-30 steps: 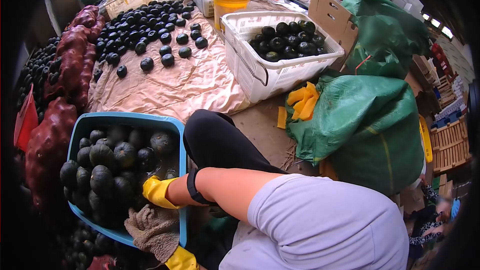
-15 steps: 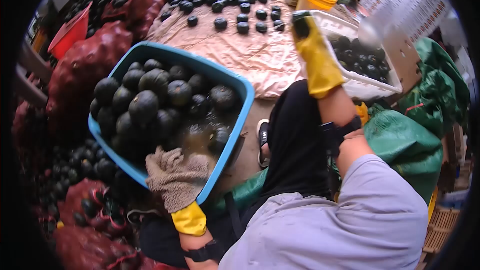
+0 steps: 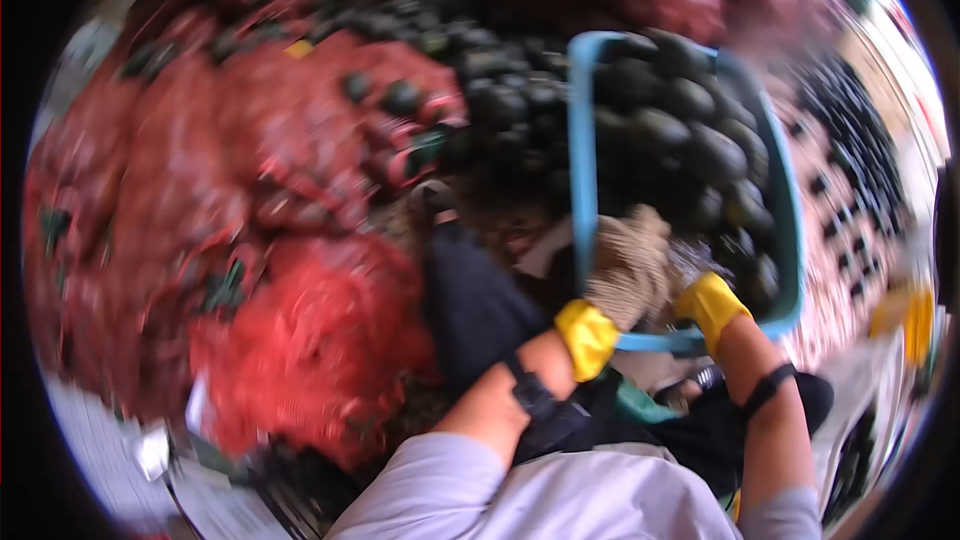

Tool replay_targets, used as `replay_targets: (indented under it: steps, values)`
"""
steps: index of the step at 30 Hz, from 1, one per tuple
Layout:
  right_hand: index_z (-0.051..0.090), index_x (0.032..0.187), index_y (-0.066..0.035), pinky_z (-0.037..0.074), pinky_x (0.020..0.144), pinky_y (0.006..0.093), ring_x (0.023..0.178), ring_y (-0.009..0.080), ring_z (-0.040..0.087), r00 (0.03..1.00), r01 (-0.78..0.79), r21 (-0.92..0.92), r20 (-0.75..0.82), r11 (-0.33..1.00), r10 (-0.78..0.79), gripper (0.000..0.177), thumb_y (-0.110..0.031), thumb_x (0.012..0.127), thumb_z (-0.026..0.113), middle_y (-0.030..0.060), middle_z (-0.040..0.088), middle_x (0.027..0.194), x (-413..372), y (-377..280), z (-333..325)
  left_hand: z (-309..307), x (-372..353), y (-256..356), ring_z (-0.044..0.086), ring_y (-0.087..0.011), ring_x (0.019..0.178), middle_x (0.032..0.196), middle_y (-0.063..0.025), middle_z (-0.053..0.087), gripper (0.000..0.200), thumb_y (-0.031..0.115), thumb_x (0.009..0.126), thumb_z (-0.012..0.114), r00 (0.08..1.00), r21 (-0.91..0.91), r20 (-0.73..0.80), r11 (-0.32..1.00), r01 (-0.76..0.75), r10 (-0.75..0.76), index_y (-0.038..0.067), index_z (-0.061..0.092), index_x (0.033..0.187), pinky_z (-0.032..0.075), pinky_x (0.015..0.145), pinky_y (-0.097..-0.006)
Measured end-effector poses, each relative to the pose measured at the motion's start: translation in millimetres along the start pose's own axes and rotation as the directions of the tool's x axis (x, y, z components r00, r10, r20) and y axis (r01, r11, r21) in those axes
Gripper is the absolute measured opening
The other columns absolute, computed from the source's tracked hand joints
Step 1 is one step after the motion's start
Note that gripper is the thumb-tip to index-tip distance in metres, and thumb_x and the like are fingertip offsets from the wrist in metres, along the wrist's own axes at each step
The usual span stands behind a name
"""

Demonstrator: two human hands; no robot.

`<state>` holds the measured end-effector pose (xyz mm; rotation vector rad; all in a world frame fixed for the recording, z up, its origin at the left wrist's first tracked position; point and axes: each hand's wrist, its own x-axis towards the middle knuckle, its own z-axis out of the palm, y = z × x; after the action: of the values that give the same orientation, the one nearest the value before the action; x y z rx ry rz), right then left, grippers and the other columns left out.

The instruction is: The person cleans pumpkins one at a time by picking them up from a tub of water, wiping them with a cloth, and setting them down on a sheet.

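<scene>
The blue tub (image 3: 582, 160) holds water and a heap of dark green squashes (image 3: 660, 130). My left hand (image 3: 630, 265) is at the tub's near side, over its inside. Brown fuzzy cloth covers this hand above a yellow glove cuff (image 3: 587, 338), and its fingers are smeared by motion. Beside it, my right hand (image 3: 712, 308) in a yellow rubber glove reaches over the near rim, its fingers low in the tub by the water. Those fingers are hidden, and I cannot tell what they hold.
Red mesh sacks (image 3: 180, 190) fill the left side, with a crumpled red net (image 3: 320, 340) nearer me. Loose squashes (image 3: 490, 60) lie left of the tub. Smaller-looking squashes (image 3: 850, 130) are spread on a pale sheet (image 3: 815, 240) at right, beyond a yellow bucket (image 3: 905, 325).
The view has swung left. My right hand has come back from the white crate, where it held a squash, to the tub beside my left hand.
</scene>
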<state>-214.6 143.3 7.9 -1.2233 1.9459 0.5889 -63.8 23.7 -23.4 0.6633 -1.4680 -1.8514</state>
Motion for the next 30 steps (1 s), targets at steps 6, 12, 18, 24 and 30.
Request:
replay_targets:
  steps: [6,12,18,24,30]
  values:
    - [0.06,0.153,-0.013,0.052,0.112,0.0394,0.133,0.0267,0.064,0.975,0.197,0.955,-0.167,0.221,-0.146,0.058,-0.031,0.099,0.074,0.0098,0.068,0.143,-8.7,75.7,12.1,7.6,-13.6,37.9,0.055,-0.0303,0.11,0.117,-0.013,0.062,0.034,0.033,0.099,0.059,0.979,0.984,0.172,-0.056,-0.166,0.107,0.009,0.073,0.117,0.046,0.081,-0.0514]
    - [0.054,0.158,-0.007,0.041,0.122,0.039,0.142,0.0268,0.056,0.577,0.752,0.513,-0.816,0.414,-0.035,0.052,-0.036,0.115,0.056,0.0138,0.061,0.151,-47.7,-3.3,19.9,17.8,-27.9,80.6,0.07,-0.0335,0.1,0.109,-0.0156,0.069,0.045,0.021,0.096,0.067,0.983,0.992,0.119,0.011,-0.122,0.138,0.001,0.062,0.135,0.049,0.089,-0.0512]
    - [0.053,0.157,-0.006,0.04,0.125,0.0402,0.148,0.0317,0.051,0.444,0.741,0.551,-0.831,0.384,0.336,0.049,-0.027,0.114,0.06,0.0169,0.058,0.157,-8.2,-23.0,13.4,6.9,-63.6,118.7,0.075,-0.0308,0.087,0.09,-0.0134,0.072,0.026,0.022,0.086,0.08,0.911,0.923,0.092,0.309,-0.23,0.402,0.007,0.073,0.106,0.059,0.082,-0.0476]
    - [0.051,0.158,-0.007,0.04,0.123,0.0403,0.143,0.0302,0.055,0.367,0.702,0.486,-0.873,0.52,0.32,0.059,-0.026,0.107,0.071,0.0175,0.058,0.155,-28.1,-67.4,12.5,0.7,-49.1,121.3,0.073,-0.0383,0.09,0.106,-0.0181,0.072,0.073,0.032,0.082,0.082,0.945,0.901,0.227,0.318,-0.295,0.234,-0.002,0.05,0.138,0.056,0.078,-0.0499]
    - [0.059,0.152,-0.005,0.044,0.119,0.0376,0.141,0.0264,0.057,0.433,0.889,0.43,-0.901,0.16,0.014,0.051,-0.035,0.111,0.064,0.0142,0.062,0.151,-75.6,-66.5,-0.7,-10.1,-40.9,104.8,0.066,-0.0314,0.119,0.138,-0.0177,0.064,0.099,0.033,0.083,0.082,0.933,0.854,0.331,0.378,-0.359,0.138,0.002,0.033,0.163,0.05,0.09,-0.0487]
